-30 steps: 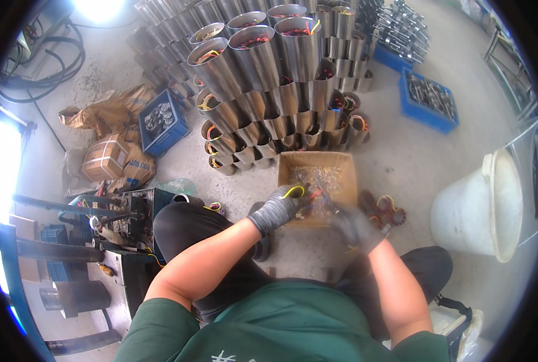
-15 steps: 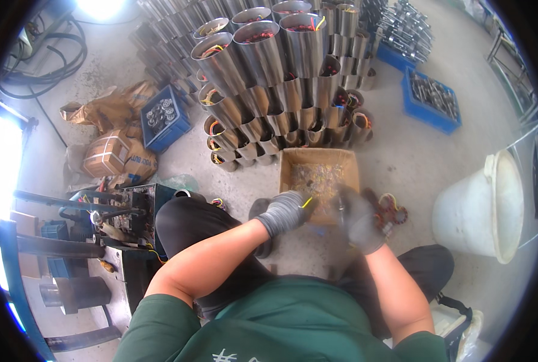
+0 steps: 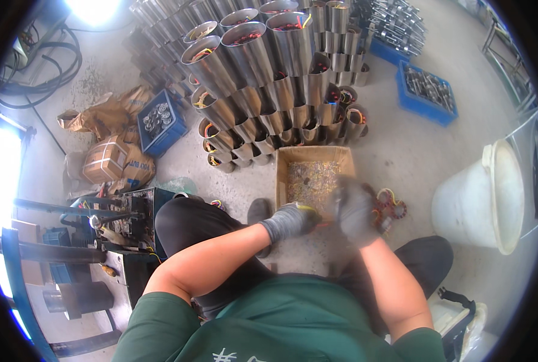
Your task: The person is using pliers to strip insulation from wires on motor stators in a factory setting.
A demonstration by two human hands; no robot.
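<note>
My left hand, in a grey glove, is closed over the near edge of an open cardboard box. A yellow wire shows at its fingers, with a bit of red beside it. My right hand, gloved too, is raised at the box's near right corner, close to the left. Motion smears its fingers, so whether it holds anything is hidden. Small multicoloured scraps cover the bottom of the box. Just right of my right hand, reddish ring-shaped coils with coloured leads lie on the floor.
Beyond the box rise stacked steel cylinders, several with wires inside. Blue crates of metal parts stand left and right. A white bucket is at the right. Machinery and a strapped carton are at the left.
The yellow wire now sticks out less from my left hand, and a bit of red shows there. My right hand has shifted slightly up and stays blurred. The view has tilted a little.
</note>
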